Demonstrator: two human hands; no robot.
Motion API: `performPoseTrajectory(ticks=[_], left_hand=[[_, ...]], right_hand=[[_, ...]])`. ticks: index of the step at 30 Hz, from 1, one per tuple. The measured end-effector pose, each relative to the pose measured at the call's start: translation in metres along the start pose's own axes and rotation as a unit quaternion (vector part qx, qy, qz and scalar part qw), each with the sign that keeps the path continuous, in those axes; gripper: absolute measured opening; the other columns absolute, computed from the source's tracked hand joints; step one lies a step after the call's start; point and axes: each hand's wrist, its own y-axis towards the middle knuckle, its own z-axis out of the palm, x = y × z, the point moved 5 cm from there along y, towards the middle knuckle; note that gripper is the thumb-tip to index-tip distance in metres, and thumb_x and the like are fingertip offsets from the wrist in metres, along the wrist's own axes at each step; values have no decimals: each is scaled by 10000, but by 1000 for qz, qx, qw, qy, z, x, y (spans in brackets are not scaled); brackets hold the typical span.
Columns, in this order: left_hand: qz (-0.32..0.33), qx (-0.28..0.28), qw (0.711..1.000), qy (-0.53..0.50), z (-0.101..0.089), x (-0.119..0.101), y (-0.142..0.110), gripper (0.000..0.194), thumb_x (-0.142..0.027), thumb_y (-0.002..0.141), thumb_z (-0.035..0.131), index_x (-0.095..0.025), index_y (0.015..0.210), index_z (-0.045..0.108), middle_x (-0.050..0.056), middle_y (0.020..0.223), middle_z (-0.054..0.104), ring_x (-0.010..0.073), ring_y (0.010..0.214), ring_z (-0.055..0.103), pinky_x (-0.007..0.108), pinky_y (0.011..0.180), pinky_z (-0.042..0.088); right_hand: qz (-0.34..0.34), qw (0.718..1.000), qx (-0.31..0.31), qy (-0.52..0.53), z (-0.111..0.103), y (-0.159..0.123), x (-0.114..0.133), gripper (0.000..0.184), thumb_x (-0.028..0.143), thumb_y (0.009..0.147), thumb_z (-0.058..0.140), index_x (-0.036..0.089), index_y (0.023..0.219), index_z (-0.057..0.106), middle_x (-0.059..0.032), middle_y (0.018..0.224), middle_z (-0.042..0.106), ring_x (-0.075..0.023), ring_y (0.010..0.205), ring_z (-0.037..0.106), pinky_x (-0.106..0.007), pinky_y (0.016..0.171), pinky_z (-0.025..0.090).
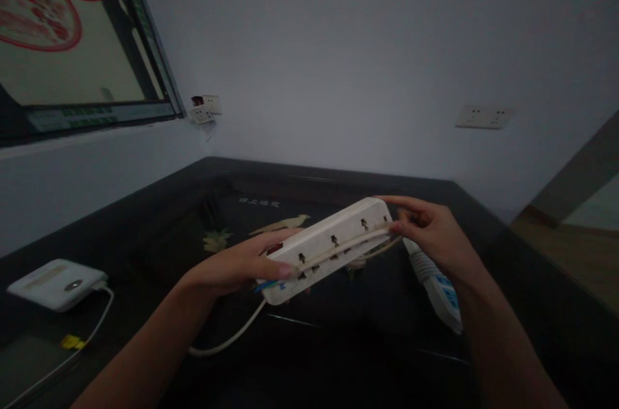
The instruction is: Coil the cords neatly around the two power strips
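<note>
A white power strip (333, 238) is held tilted above the dark table, its right end higher than its left. My left hand (246, 264) grips the left end, thumb on the socket face near a red switch and some blue wire ends. A pale cord (355, 242) runs lengthwise over the sockets. At the right end, my right hand (423, 225) pinches this cord between thumb and fingertips. From the strip's lower left end a white cable (232, 338) curves down toward the table.
Right of the strip lies another white power strip with blue sockets (442, 293), cord wound round it. At left sits a white box-shaped device (58, 283) with a cable and yellow tag (72, 342). Wall sockets (485, 117) and a window (87, 41) border the dark table (169, 202).
</note>
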Motion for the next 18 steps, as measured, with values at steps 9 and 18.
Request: performPoseTrajectory(ticks=[9, 18], left_hand=[[-50, 35, 992, 109, 3, 6, 0, 734, -364, 710, 728, -242, 1357, 405, 91, 1168, 615, 263, 1043, 586, 365, 831, 485], [-20, -99, 951, 293, 4, 22, 19, 521, -439, 815, 608, -184, 1260, 520, 95, 1201, 601, 253, 1045, 560, 397, 917, 433]], right_hand=[[-9, 992, 121, -27, 16, -2, 1, 267, 395, 764, 637, 171, 878, 726, -46, 736, 674, -144, 620, 571, -260, 554, 438], [-4, 993, 103, -50, 30, -3, 2, 278, 393, 807, 612, 175, 933, 730, -46, 760, 685, -133, 610, 563, -252, 536, 420]])
